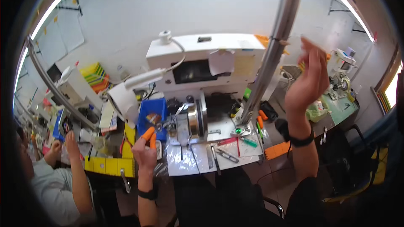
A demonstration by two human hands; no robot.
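My left hand (144,156) is closed in front of the blue bin, orange finger covers (148,134) on its fingertips. Whatever lies between those fingers is too small to make out. Raised high on the right, my right hand (308,77) is open, its fingers stretched up beside the slanted metal post (275,38) and slightly blurred. Each wrist wears a black band. Between the hands stands a bench machine with a round brass-coloured and dark disc (194,120). The blue bin (145,109) left of it holds small parts.
Tweezers (227,155), a green-handled tool (249,142) and other slim tools lie on the white work sheet (181,166). A white lamp (124,98) leans over the left side. At the far left another person (59,187) works. A dark chair (349,164) stands right.
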